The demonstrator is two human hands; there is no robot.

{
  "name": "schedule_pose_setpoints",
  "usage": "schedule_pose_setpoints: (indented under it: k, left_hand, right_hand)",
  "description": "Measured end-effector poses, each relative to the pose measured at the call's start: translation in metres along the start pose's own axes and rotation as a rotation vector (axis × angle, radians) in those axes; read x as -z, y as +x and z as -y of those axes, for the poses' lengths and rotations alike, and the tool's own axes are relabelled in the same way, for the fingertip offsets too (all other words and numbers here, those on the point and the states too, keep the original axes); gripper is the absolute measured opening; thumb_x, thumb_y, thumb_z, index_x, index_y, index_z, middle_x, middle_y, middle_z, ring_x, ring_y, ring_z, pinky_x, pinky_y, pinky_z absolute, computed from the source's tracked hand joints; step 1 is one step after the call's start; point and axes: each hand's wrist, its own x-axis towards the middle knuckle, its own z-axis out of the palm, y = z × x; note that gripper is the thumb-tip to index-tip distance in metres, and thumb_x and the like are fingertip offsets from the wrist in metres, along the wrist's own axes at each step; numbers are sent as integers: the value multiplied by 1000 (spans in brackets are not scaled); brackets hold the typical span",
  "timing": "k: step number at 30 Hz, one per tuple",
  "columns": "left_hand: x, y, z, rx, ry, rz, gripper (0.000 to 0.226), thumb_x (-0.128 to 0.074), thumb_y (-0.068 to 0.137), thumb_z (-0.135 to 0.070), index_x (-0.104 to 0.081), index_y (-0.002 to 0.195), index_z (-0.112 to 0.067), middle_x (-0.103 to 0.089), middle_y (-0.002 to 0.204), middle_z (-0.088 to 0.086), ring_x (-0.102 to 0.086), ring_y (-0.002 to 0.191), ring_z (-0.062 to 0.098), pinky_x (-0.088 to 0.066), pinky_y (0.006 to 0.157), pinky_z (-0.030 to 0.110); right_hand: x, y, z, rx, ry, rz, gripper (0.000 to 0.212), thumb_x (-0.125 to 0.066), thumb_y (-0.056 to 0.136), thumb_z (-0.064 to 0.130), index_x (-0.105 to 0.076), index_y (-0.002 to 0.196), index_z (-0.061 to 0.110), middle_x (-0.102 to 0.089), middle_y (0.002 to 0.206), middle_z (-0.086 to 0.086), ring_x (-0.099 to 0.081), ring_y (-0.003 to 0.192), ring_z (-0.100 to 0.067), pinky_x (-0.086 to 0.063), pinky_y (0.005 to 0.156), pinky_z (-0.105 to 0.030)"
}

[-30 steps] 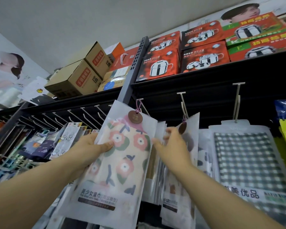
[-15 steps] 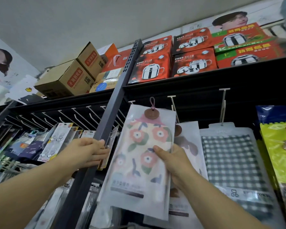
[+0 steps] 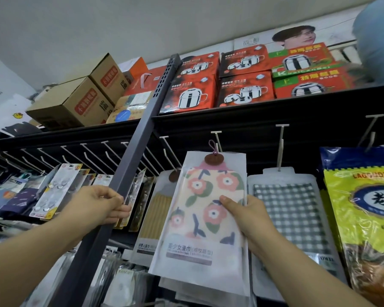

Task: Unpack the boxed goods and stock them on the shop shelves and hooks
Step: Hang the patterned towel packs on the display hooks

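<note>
Left hand [image 3: 102,204] now grips the grey shelf upright [image 3: 129,173], having left the floral towel pack [image 3: 206,209]. Right hand [image 3: 248,216] pinches that pack's right edge, frame centre; its loop seemingly on a hook [image 3: 217,140].

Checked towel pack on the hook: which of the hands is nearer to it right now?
Right. The right hand grips the flower-print towel pack just left of the checked towel pack. The left hand grips the grey shelf upright, well off to the left.
</note>
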Motion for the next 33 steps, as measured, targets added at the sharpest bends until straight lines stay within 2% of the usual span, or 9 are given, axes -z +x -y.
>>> schedule_pose_setpoints:
  k: [5, 8, 11, 13, 18, 24, 30, 33]
  left_hand:
    - [0, -1, 1, -26, 20, -1, 12, -55, 93, -5, -59, 83, 0, -74, 74, 12, -73, 66, 19, -52, 58, 25]
    - [1, -2, 1, -23, 5, 0, 12, -55, 93, -5, -59, 83, 0, -74, 73, 12, -73, 64, 17, -55, 52, 22]
    - [1, -2, 1, -20, -12, 5, 11, -56, 93, -5, -59, 84, 0, -74, 75, 14, -72, 62, 17, -54, 48, 17]
    - [1, -2, 1, -18, -14, 7, 10, -56, 92, -4, -59, 84, 1, -74, 73, 13, -72, 62, 16, -54, 48, 17]
    - [1, -2, 0, -17, -26, 7, 10, -56, 92, -4, -59, 83, 1, -74, 75, 15, -72, 62, 16, -55, 49, 17]
    - [1, -3, 0, -17, -16, 15, 11, -56, 92, -4, -60, 84, 1, -74, 75, 14, -72, 62, 15, -54, 48, 16]
    - [1, -4, 0, -23, -22, 21, 10, -56, 92, -4, -60, 85, 1, -74, 77, 14, -72, 62, 14, -53, 47, 16]
    - [2, -4, 0, -24, -14, 18, 9, -56, 92, -4, -60, 86, 1, -74, 79, 14, -72, 65, 15, -53, 47, 16]
  right_hand:
    - [3, -7, 1, 31, 30, -19, 17, -71, 85, 16, -68, 100, 8, -75, 86, -7, -73, 79, -27, -58, 76, -44]
    - [5, -10, 3, 11, 20, -19, 16, -71, 85, 17, -68, 99, 9, -75, 85, -7, -73, 78, -28, -58, 76, -45]
    - [5, -12, 4, -18, 24, -7, 13, -69, 86, 16, -69, 97, 8, -75, 83, -9, -73, 74, -28, -59, 70, -40]
    - [4, -13, 6, -29, 34, -1, 13, -69, 86, 15, -69, 97, 8, -75, 83, -10, -73, 74, -28, -58, 66, -38]
    - [1, -14, 12, -43, 69, 7, 16, -70, 85, 15, -68, 100, 7, -75, 86, -11, -73, 77, -30, -59, 71, -42]
    - [-4, -17, 12, -107, 101, -28, 18, -70, 85, 12, -68, 100, 2, -75, 86, -14, -73, 75, -31, -60, 63, -38]
    - [3, -15, -7, -129, -38, -59, 17, -72, 84, 16, -68, 98, 8, -75, 85, -11, -72, 76, -30, -59, 74, -46]
    - [6, -12, -24, -139, -144, -96, 26, -75, 81, 22, -67, 101, 10, -74, 90, -8, -71, 81, -29, -58, 81, -48]
